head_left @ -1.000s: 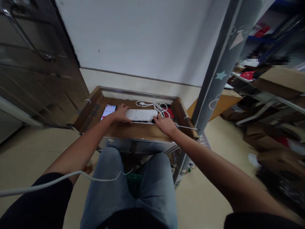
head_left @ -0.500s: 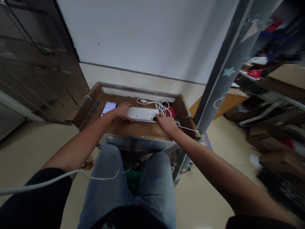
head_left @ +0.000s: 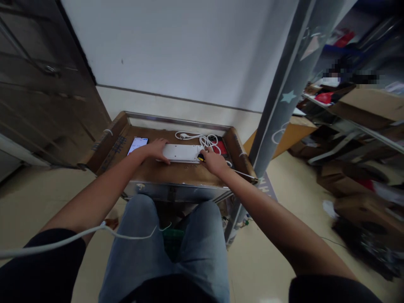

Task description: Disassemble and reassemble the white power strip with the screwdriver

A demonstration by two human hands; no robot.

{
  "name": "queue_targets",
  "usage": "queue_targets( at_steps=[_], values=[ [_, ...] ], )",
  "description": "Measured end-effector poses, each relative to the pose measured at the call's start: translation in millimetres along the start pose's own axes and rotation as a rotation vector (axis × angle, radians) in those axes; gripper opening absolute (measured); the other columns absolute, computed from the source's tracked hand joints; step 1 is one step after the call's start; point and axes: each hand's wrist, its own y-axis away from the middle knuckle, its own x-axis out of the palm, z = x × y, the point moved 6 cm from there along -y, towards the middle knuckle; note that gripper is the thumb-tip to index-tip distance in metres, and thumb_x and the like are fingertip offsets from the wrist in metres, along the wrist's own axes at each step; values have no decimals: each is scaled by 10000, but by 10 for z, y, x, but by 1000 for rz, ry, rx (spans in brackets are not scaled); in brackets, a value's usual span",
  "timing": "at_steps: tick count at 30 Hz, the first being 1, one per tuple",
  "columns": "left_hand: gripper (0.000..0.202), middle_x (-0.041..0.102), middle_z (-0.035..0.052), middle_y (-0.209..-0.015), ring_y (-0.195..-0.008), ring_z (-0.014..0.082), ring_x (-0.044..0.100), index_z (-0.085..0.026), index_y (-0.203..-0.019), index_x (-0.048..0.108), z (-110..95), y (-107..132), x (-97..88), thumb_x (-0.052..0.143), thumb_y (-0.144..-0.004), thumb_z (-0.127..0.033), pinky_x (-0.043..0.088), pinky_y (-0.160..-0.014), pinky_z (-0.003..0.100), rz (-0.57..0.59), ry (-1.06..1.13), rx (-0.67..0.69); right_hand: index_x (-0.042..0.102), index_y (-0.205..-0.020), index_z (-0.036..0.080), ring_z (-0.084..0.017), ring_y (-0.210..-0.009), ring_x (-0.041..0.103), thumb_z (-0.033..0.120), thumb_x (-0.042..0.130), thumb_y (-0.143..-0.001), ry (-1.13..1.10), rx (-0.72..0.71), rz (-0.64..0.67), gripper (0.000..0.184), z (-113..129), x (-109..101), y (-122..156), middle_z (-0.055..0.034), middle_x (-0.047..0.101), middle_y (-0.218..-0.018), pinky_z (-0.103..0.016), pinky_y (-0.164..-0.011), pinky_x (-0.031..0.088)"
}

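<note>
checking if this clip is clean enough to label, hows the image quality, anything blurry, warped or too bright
In the head view, the wide lens bows the edges, so the grey starred column leans sharply; the dark heap at lower right is smeared with blur, while the white power strip stays fairly sharp; the phone screen glows brightest in a dim scene; a pixelated patch hides detail at upper right.

Blk short-sleeve top: L sleeve [head_left: 38, 269] and R sleeve [head_left: 328, 290] sit at near corners, dark top also showing at near centre. Lt blue jeans [head_left: 164, 256], faded, paler along both thighs. L hand [head_left: 156, 150] and R hand [head_left: 214, 163] bare, forearms too. Thin white cord [head_left: 63, 242] crosses L sleeve toward jeans.
</note>
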Motion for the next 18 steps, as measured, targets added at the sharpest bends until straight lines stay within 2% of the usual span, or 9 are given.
queue_targets(
  at_steps=[6,13,18],
  values=[
    [1403,475,257,-1614,-1485,465,453,-99,-1569,441,-6,-47,20,746,-453,-892,358,-1265,498,42,-46,-31,559,-1467,159,-218,-1281,615,421,649,-1020,-81,-46,60,526,-65,4,-245,-133,575,-1435,-452,-1099,583],
    [1337,467,243,-1631,-1508,437,432,-98,-1580,427,-48,14,-16,725,-530,-869,333,-1276,495,44,-20,36,550,-1493,164,-258,-1406,548,416,676,-1002,-112,-170,124,566,-120,43,-580,-141,522,-1524,-512,-1192,518],
    [1288,465,236,-1634,-1508,420,433,-107,-1592,432,-21,53,-45,727,-567,-829,321,-1286,474,19,27,20,570,-1463,151,-246,-1367,574,433,675,-1003,-114,-188,164,550,-161,105,-766,-140,557,-1478,-500,-1172,532]
  ],
)
